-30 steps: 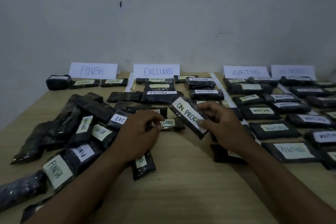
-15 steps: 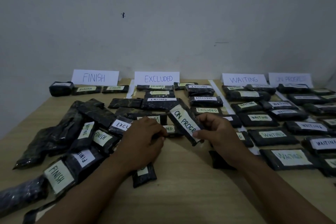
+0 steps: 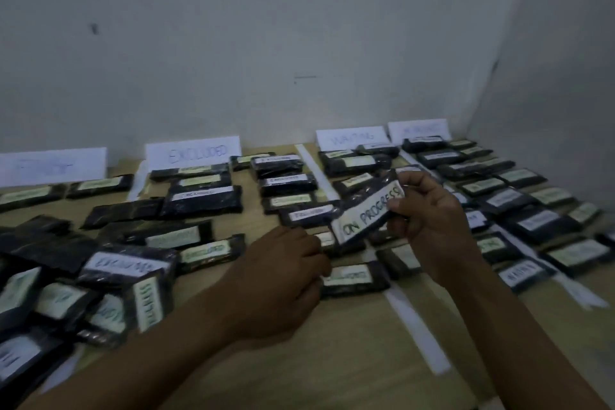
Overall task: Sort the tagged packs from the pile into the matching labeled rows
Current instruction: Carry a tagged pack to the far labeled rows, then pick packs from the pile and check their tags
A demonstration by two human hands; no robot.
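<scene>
Right hand (image 3: 432, 230) fingers (image 3: 396, 204) pinch ON PROGRESS pack (image 3: 366, 215); left hand (image 3: 283, 276) fingers curled (grip unclear) against flat-lying pack (image 3: 354, 278).

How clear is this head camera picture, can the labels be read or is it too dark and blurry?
Head view: dim and flat-lit, with motion smear throughout. The ON PROGRESS pack in the right hand reads clearly; the EXCLUDED sign is barely legible; the leftmost sign and rightmost sign are too blurred to read.
</scene>
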